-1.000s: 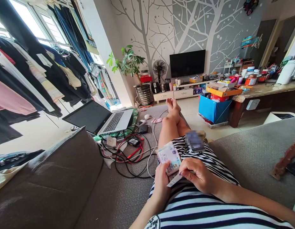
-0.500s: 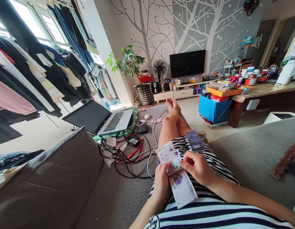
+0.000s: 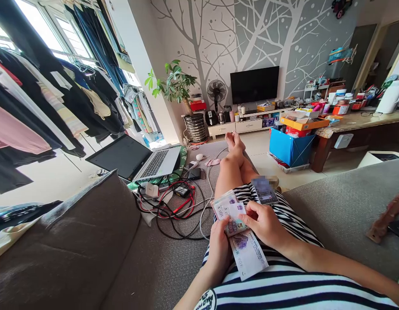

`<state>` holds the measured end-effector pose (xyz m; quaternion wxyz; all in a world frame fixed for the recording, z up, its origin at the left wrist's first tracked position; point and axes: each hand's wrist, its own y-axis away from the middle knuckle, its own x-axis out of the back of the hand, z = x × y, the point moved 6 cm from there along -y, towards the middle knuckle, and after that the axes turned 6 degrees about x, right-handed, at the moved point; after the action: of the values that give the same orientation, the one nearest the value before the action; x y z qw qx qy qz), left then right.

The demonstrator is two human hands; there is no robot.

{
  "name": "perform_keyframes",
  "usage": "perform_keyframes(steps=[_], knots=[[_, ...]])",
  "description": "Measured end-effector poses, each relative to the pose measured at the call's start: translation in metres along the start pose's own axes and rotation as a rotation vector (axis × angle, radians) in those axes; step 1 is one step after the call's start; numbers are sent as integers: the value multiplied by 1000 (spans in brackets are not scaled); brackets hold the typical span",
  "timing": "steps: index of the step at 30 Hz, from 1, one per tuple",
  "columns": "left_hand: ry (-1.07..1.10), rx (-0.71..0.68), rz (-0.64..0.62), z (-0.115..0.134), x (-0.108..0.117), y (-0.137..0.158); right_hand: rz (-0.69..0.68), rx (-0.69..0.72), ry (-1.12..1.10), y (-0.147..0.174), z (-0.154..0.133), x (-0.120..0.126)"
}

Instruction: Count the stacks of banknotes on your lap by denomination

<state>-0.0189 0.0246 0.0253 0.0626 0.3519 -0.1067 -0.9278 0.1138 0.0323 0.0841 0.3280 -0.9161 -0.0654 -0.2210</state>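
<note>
My left hand (image 3: 219, 243) is closed on a small stack of banknotes (image 3: 230, 211), its thumb pressed on top. The uppermost note shows a 5 and purple print. At the stack's right edge, my right hand (image 3: 265, 224) pinches the top note between thumb and fingers. A further purple banknote (image 3: 249, 256) slants down below the stack over my striped lap, its upper end hidden under the left hand's notes. Beyond my right hand, a phone (image 3: 264, 193) with a partly blurred screen lies on my thigh.
Left of my legs, an open laptop (image 3: 159, 163) and a tangle of cables (image 3: 176, 215) with chargers lie on the grey sofa (image 3: 167, 262). A blue box (image 3: 289, 148) stands beside the cluttered table (image 3: 351, 122). A dark cushion (image 3: 70, 245) rises at left.
My right thumb and fingers have shifted slightly on the top note's right edge. The left hand keeps its grip, and the lower note lies almost the same.
</note>
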Motion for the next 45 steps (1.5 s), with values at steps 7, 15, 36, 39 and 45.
perform_keyframes(steps=[7,15,36,39,45], knots=[[68,60,-12,-2,-6,1,-17,43,-21,8,0,6],[4,0,-14,1,-3,0,-71,139,11,14,-7,6],[-3,37,4,3,-6,7,-156,241,-102,18,-16,5],[16,48,-9,2,-7,7,-157,254,-109,18,-15,4],[-5,39,-8,3,-6,7,-161,268,-105,18,-15,4]])
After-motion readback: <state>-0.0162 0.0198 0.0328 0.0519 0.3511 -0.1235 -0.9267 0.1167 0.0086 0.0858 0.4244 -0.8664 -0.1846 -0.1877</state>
